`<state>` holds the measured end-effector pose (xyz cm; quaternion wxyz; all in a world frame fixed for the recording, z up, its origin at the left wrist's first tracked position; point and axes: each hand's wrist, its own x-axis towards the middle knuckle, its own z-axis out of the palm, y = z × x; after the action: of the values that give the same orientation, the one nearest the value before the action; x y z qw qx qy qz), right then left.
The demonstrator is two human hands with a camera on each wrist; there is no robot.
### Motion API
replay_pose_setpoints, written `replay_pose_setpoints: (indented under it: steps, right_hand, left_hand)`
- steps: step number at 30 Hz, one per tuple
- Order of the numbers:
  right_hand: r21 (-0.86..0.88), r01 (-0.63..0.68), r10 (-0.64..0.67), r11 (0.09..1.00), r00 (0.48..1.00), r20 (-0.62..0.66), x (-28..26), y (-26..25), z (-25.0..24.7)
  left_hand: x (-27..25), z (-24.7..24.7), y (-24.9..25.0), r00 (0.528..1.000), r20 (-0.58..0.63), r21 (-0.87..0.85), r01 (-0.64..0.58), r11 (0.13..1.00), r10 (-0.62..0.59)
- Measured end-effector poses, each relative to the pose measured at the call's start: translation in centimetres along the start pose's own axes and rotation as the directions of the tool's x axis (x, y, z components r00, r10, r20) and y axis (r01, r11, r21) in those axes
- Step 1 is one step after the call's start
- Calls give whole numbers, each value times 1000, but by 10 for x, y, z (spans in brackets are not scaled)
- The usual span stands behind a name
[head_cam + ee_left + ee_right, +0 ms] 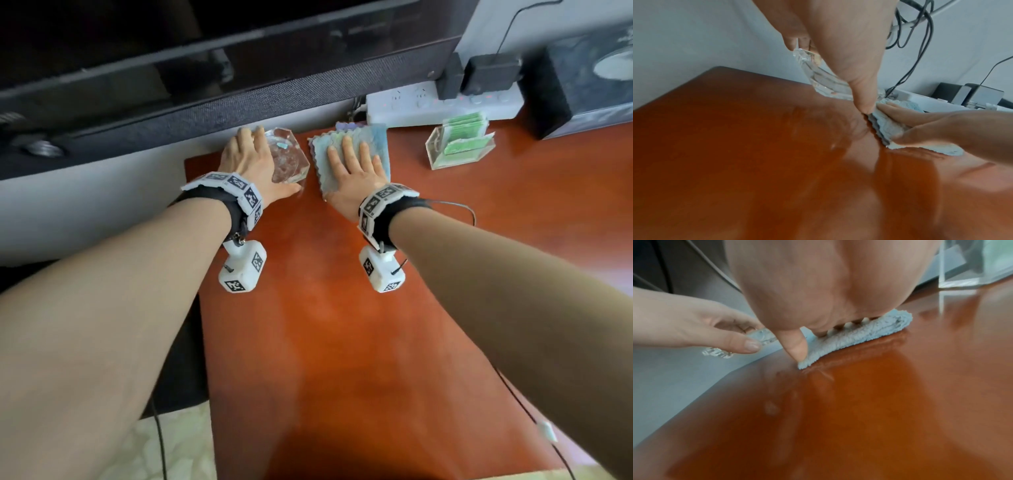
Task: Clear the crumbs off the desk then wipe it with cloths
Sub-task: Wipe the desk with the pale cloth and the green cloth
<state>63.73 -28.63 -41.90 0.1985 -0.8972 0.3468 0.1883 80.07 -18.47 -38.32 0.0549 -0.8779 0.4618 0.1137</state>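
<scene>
On the red-brown desk (342, 325) my left hand (253, 154) grips a clear faceted glass dish (291, 154) at the far left corner, thumb along its near rim. In the left wrist view the dish (822, 79) stands tilted under the hand (838, 48). My right hand (352, 164) lies flat with straight fingers on a folded light blue cloth (378, 144) just right of the dish. The right wrist view has the palm (818, 288) pressing the cloth (859, 335) onto the wood, with the thumb at its near corner. A tiny dark speck (778, 374) lies before the cloth.
A white power strip (442, 99) with black adapters (486, 73) runs along the back. A clear acrylic holder of green packets (460, 144) stands right of the cloth. A dark soundbar (205, 113) overhangs the rear, and a black box (575, 85) sits at the far right. The desk's left edge (202, 308) drops off.
</scene>
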Motion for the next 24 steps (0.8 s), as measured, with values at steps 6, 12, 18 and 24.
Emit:
replay_pose_setpoints:
  steps: [6, 12, 18, 24]
  right_hand:
    - [-62, 143, -141, 988, 989, 44, 7, -26, 1]
    - [-49, 163, -162, 985, 986, 36, 4, -3, -1]
    - [-28, 86, -87, 996, 996, -16, -16, 19, 9]
    - [-187, 249, -254, 950, 967, -1, -80, -32, 59]
  left_hand:
    - [-5, 3, -5, 1000, -8, -14, 18, 1000, -18]
    - [-8, 10, 6, 1000, -16, -26, 5, 1000, -6]
    - [-11, 17, 17, 1000, 11, -37, -9, 999, 10]
    - [-14, 10, 13, 1000, 9, -54, 21, 998, -20]
